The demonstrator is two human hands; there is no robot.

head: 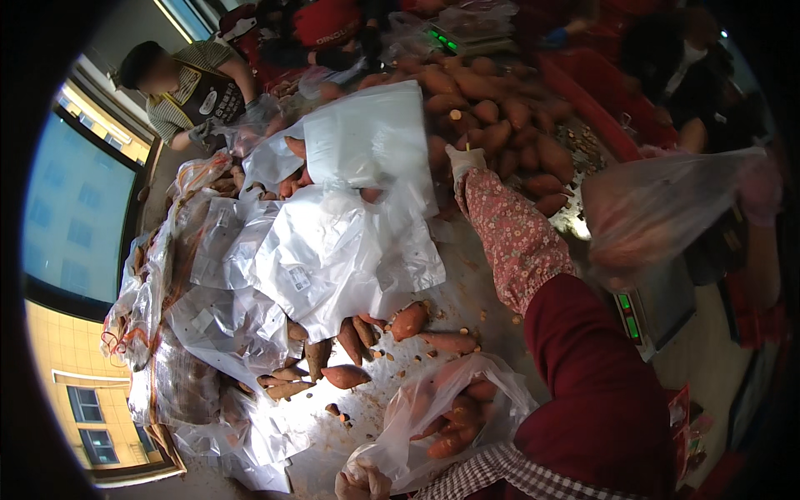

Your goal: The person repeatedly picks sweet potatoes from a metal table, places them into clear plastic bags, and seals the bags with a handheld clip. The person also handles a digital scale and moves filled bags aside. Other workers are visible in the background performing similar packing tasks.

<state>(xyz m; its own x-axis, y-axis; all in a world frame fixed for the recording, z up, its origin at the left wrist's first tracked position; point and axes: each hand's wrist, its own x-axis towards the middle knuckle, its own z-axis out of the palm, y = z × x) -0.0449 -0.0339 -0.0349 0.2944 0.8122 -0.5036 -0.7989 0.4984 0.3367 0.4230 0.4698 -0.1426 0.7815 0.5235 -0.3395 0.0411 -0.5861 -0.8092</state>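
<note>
My left hand, in a pale glove, grips the rim of a clear plastic bag at the bottom of the view. Inside that bag lie several reddish sweet potatoes. Stretched far forward, my right hand wears a pale glove below a floral sleeve cover. A thin yellow object sticks up from its fingers; what it is I cannot tell. This hand is at the near left edge of a large heap of sweet potatoes, beside a stack of flat clear bags.
Loose plastic bags cover the table's middle, with sweet potatoes and cut ends along their near edge. At right, a person's gloved hand holds a filled bag above a scale. Another person works at far left. Red crates stand behind.
</note>
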